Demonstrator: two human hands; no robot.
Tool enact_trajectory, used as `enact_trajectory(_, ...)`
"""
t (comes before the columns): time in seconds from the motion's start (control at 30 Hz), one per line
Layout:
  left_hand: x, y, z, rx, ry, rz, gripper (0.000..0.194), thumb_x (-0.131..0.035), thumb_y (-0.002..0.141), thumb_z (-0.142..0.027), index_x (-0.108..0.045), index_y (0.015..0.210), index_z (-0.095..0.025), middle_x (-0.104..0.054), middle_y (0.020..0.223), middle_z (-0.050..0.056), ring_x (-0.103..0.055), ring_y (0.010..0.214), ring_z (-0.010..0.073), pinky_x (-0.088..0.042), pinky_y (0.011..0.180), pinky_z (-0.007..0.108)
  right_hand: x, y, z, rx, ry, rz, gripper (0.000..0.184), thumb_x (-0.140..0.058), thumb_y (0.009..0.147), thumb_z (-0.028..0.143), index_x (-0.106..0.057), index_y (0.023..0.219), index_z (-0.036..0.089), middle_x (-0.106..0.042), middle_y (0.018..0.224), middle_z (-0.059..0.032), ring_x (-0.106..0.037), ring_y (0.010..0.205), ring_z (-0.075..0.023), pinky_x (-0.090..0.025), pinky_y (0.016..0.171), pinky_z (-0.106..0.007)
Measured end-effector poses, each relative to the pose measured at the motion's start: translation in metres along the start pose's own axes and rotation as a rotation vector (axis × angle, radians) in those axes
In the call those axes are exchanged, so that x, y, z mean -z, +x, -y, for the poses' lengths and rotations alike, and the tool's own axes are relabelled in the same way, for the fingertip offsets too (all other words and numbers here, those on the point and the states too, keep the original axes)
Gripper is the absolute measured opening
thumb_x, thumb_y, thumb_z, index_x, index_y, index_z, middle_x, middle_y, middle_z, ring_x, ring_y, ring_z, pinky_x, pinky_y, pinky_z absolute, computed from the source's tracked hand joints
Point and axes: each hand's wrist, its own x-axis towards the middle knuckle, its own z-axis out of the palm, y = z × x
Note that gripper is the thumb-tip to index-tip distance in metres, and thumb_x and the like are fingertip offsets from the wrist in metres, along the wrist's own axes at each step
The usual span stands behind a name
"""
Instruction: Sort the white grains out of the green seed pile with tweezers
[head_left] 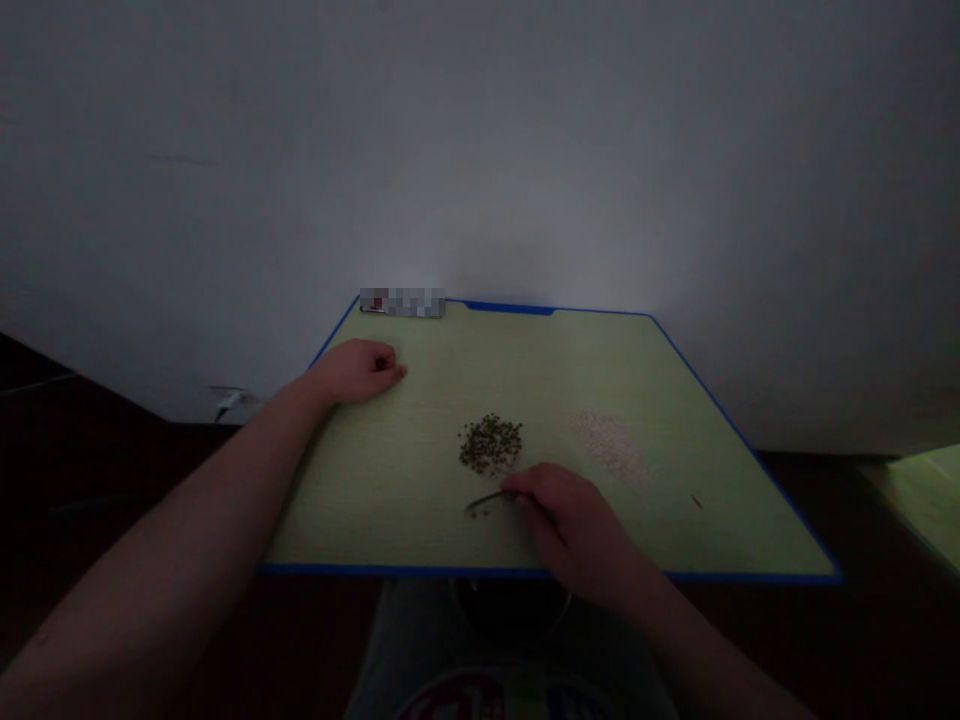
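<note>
My right hand [566, 525] is closed around a slender dark tool [487, 499] near the front edge of the table. The tool's thin end points left and lies just above the tabletop; its exact kind is too dim to make out. A few dark bits [480, 514] lie by its tip. Just beyond is a pile of small dark beans [489, 443], with pale grains among them. To the right spreads a patch of pale, rice-like grains [613, 448]. My left hand [358, 371] rests at the table's left side, fingers curled loosely, with no object visible in them.
The pale green table [420, 540] has a blue rim and stands against a grey wall [510, 150]. A flat, partly blurred item [403, 303] lies at its back left corner. A small dark sliver [697, 501] lies at the right. Below the wall is a white plug [229, 402].
</note>
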Motion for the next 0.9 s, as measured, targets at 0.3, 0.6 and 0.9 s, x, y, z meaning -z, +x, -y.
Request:
enact_trajectory(0.3,-0.001,-0.001,0.001,-0.009,0.000,0.000,0.037,-0.044,0.080,-0.054,-0.054,0.067,-0.020,-0.057,0.062,0.002,-0.048,0.058,0.0144,-0.030,0.057,0.029,0.005,0.004,0.006,-0.033,0.107,0.062,0.026,-0.046,0.087,0.008,-0.065,0.102,0.017,-0.070,0.094,-0.0072,-0.063,0.088,-0.0185,-0.049,0.081,-0.033)
enact_trajectory(0.6,0.002,-0.003,-0.005,-0.008,0.018,-0.004,0.039,-0.042,0.080,-0.054,-0.056,0.067,-0.020,-0.058,0.062,0.003,-0.049,0.059,0.0151,-0.031,0.057,0.029,-0.009,0.007,0.024,0.038,0.163,0.150,0.031,-0.045,0.084,0.003,-0.067,0.100,0.018,-0.071,0.095,-0.0065,-0.063,0.090,-0.0178,-0.050,0.084,-0.033)
enact_trajectory(0.9,0.000,-0.002,-0.002,-0.002,0.011,-0.001,0.038,-0.043,0.080,-0.053,-0.057,0.068,-0.019,-0.059,0.063,0.003,-0.049,0.058,0.0149,-0.032,0.057,0.029,0.006,-0.002,0.015,0.020,0.152,0.183,0.030,-0.044,0.084,0.001,-0.065,0.098,0.018,-0.068,0.093,-0.0055,-0.062,0.088,-0.0170,-0.049,0.082,-0.032)
